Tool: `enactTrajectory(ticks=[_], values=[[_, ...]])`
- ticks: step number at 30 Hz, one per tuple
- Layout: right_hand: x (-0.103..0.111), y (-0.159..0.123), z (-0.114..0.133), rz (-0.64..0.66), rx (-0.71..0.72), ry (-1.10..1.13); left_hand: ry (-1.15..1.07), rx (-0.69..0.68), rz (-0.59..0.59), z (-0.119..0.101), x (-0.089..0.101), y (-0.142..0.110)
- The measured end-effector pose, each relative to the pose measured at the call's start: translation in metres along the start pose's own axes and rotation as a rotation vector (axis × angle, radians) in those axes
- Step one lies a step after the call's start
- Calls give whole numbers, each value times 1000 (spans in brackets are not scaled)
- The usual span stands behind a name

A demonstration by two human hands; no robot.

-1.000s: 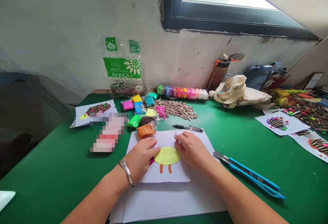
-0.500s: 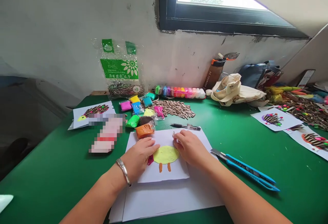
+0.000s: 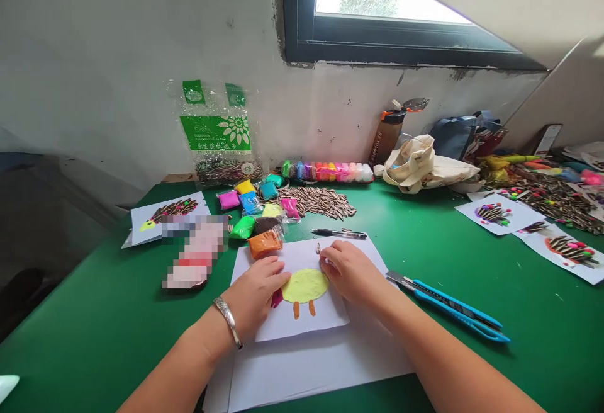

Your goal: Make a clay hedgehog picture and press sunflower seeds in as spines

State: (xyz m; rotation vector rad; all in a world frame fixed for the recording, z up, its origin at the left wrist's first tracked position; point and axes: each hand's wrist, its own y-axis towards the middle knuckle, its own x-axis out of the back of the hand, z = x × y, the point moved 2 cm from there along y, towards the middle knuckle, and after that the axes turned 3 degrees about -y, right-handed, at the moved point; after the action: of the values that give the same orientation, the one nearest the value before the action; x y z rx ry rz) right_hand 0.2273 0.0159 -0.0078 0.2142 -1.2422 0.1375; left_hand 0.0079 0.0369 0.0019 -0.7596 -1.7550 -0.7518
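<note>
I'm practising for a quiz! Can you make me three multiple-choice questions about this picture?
1. Where is the silver bangle?
A. On the right wrist
B. On the left wrist
C. On the table

2. What colour is the clay circle?
A. Pink
B. Blue
C. Yellow

3. What is happening with the blue-handled cutter?
A. It is lying on the green table
B. It is held in a hand
C. It is standing in a bottle

Answers:
1. B, it circles that wrist.
2. C, the circle looks bright yellow.
3. A, no hand touches it.
</note>
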Motion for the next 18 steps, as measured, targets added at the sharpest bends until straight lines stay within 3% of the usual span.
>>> enactTrajectory(ticks=[11,18], values=[[-1,-3,2,52,-104,81,-48,12,-5,3,-5,-3],[-5,-2,3,36,-111,88,-56,49,36,2,4,-6]])
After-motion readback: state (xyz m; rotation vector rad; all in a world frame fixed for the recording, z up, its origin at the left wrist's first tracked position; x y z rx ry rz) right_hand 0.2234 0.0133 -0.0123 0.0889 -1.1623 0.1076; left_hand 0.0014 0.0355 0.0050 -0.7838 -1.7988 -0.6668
